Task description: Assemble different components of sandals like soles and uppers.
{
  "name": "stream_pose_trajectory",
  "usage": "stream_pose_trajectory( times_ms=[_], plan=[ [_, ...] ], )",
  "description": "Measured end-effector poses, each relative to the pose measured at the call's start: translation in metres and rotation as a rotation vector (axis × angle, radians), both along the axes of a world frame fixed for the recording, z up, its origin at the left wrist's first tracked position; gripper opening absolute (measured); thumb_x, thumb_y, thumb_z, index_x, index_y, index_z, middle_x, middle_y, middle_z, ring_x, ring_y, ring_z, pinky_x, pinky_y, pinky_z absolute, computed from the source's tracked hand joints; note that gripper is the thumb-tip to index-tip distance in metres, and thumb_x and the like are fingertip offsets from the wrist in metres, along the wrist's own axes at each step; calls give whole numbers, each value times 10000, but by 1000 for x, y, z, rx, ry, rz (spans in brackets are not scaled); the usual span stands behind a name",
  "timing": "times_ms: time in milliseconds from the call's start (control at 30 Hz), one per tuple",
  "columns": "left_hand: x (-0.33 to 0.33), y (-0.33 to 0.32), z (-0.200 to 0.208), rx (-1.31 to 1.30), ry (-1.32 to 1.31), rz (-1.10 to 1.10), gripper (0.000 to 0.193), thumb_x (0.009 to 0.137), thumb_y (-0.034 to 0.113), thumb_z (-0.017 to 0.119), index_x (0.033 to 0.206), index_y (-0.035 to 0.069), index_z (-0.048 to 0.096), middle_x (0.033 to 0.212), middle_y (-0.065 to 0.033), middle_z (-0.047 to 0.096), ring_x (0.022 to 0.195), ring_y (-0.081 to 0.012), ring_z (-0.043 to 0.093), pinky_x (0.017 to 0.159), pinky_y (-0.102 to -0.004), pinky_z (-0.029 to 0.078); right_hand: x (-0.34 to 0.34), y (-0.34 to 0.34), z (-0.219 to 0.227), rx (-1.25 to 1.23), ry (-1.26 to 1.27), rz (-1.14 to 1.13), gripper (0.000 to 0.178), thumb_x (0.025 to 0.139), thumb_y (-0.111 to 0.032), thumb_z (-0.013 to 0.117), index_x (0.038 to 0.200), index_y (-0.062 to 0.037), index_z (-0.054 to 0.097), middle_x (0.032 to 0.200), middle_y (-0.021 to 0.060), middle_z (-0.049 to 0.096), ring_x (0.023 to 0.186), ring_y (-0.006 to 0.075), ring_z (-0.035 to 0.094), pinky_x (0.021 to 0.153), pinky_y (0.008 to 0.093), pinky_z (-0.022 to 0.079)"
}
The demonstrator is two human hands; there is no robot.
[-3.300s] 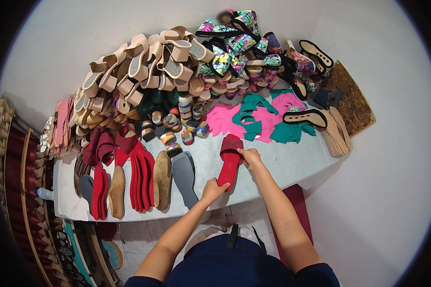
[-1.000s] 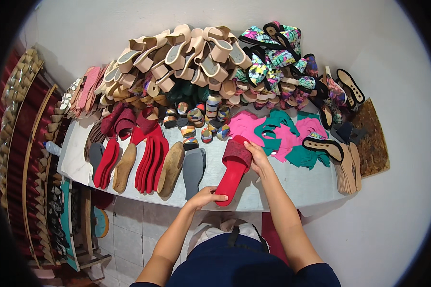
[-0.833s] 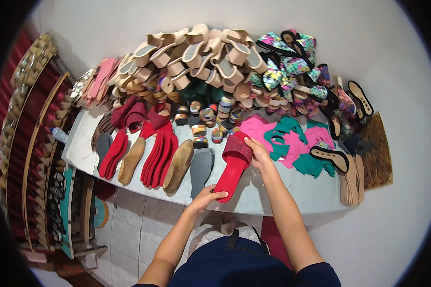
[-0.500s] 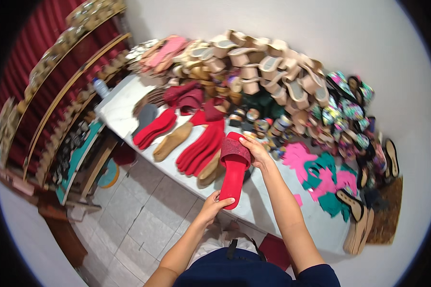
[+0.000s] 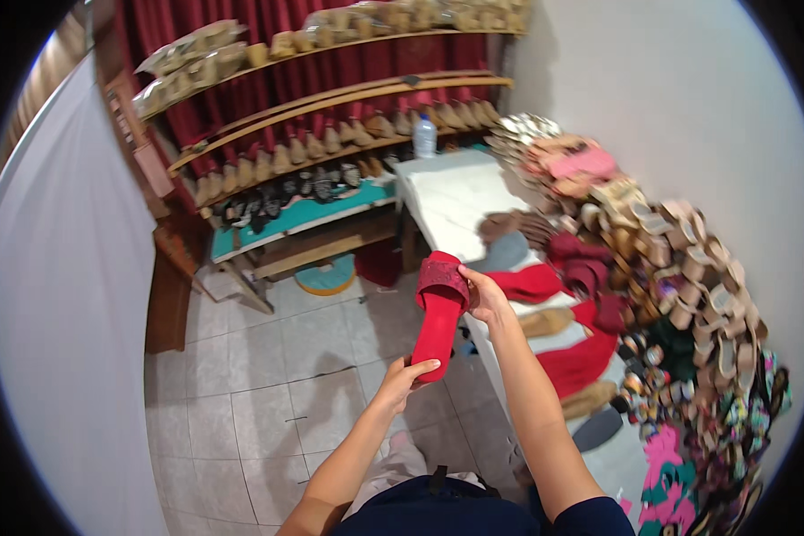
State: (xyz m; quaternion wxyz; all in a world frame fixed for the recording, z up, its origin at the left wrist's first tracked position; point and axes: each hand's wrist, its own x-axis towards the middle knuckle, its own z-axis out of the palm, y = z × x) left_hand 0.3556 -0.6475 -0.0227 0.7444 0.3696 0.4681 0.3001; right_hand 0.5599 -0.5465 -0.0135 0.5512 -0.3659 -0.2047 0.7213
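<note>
Between my two hands is a red slide sandal (image 5: 438, 326) with a wide, darker red strap that looks glittery. My left hand (image 5: 404, 382) grips the heel end, its thumb lying on top of the footbed. At the toe end my right hand (image 5: 483, 293) holds the strap's side, thumb uppermost. The sandal is in the air over the tiled floor, just left of the table's edge. Right of it on the table lie red soles (image 5: 531, 283) and a tan sole (image 5: 545, 322), partly behind my right forearm.
A white table (image 5: 456, 192) bears piled beige shoes (image 5: 724, 295), pink and green pieces and small jars. A water bottle (image 5: 424, 137) stands at its far end. Wooden shelves (image 5: 348, 89) hold rows of shoe forms; a teal-topped bench (image 5: 308, 213) stands below. A white curtain (image 5: 62, 295) hangs at left.
My view has swung left, toward the shelves and curtain. The sandal, held by both hands throughout, has gone from over the table to over the floor.
</note>
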Motion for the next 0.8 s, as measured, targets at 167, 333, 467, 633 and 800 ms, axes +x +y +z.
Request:
stream_pose_trajectory(
  times_ms=[167,333,467,633,800],
  plan=[
    [-78,64,10,59,-7,143,524,671,290,684,1045,-14,479,980,-96,552,921,-162,533,815,-293,417,-100,96,9,82,17,125,208,789,-212,565,945,-75,565,897,55,613,806,175,583,738,346,464],
    [-146,130,12,84,-7,275,529,669,294,687,1043,-17,478,983,-95,552,930,-162,532,826,-299,412,-185,183,23,78,72,323,199,800,-190,549,966,-81,562,894,50,612,823,178,584,733,345,469],
    [-181,186,18,83,-33,362,544,660,301,694,1044,-17,479,975,-92,557,929,-161,533,838,-303,403,-239,262,19,112,81,407,222,816,-175,527,1011,-69,535,934,64,601,838,182,582,745,345,471],
    [-227,278,27,136,-29,439,550,654,318,698,1038,-15,489,966,-89,562,898,-152,541,823,-296,405,-300,369,30,150,29,451,240,827,-162,509,1039,-51,513,963,81,589,873,212,576,767,372,468],
    [-276,386,46,174,-14,462,649,639,319,716,1097,-30,417,996,-105,543,877,-155,539,796,-312,411,-361,485,60,201,52,458,235,806,-78,518,1034,-27,506,949,91,586,855,209,576,762,370,470]
  ],
)
